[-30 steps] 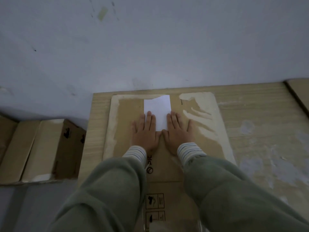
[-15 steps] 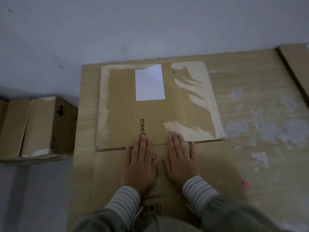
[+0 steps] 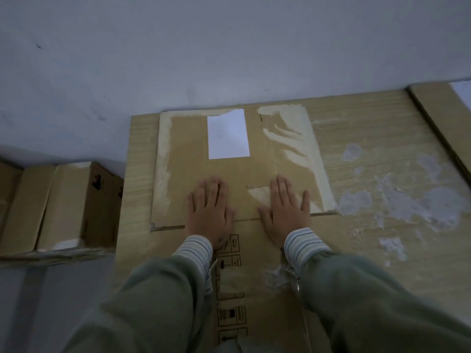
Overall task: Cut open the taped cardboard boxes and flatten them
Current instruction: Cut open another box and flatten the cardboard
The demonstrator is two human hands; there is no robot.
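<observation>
A flattened brown cardboard box lies on the wooden table, with a white label near its far edge and torn pale patches where tape came off. My left hand presses flat on the cardboard, fingers straight, across the fold line. To its right, my right hand presses flat the same way, partly over a torn patch. Both hands hold nothing. Printed handling symbols run down the near panel between my sleeves.
Taped cardboard boxes stand on the floor to the left of the table. Another piece of cardboard lies at the table's far right. White residue patches mark the tabletop. Crumpled clear tape sits by my right sleeve. The wall is close behind.
Both hands slid from beside the white label back to the near panel, then forward again and wider apart, onto the fold line.
</observation>
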